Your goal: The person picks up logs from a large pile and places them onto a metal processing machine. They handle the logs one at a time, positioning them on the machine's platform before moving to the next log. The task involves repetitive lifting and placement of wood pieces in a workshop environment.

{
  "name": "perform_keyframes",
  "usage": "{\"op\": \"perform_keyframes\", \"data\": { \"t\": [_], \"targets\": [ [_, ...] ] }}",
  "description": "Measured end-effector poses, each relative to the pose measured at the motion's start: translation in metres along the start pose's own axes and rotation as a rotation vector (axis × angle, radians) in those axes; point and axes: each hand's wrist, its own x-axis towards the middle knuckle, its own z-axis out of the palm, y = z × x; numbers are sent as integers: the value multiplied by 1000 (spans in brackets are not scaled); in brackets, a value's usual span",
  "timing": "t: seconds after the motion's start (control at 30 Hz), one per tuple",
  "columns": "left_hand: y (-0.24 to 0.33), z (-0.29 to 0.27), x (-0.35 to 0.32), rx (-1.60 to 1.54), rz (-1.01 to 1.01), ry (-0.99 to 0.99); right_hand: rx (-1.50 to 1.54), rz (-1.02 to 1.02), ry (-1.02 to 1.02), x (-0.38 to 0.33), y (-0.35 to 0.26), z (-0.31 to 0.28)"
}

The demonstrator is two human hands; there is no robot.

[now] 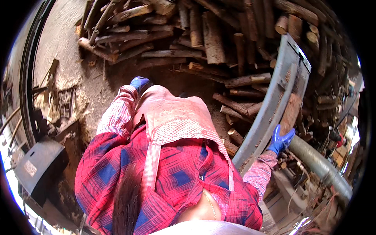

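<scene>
My right hand (280, 140), in a blue glove, is at the near end of a short reddish-brown log (291, 111). Its thumb and fingers lie around that end. The log lies lengthwise along the right side of a long grey metal chute (270, 105), which slants from the wood heap down past my right forearm. At the left, my left hand (139, 82), also gloved in blue, is beside my pink apron (176, 113), low over the dirt floor. Its fingers are partly turned away, and I cannot make out anything in them.
A large heap of cut logs (211, 37) spreads across the far side and down the right. Behind the right hand runs a thick metal pipe (321, 166). A dark metal box (39, 166) stands at the left, near a dark upright post (27, 78).
</scene>
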Motion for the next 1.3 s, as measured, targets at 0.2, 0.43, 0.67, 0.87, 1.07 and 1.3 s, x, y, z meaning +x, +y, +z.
{"op": "perform_keyframes", "data": {
  "t": [0.2,0.43,0.67,0.87,1.07,1.3],
  "targets": [
    [-41,-39,24,-87,-135,103,388,-377,-269,32,-236,61],
    [-49,-45,47,-330,-133,-25,694,11,-1397,-33,-341,207],
    [-75,-49,158,-96,-231,-86,553,565,-1616,-117,-375,401],
    [-23,-1,381,906,-258,-301,626,1293,-1303,-147,-399,564],
    [28,90,466,974,537,-90,966,762,-1116,-198,-383,692],
    [46,88,468,1161,499,-468,969,1293,-1029,-213,-380,615]
  ]
}}
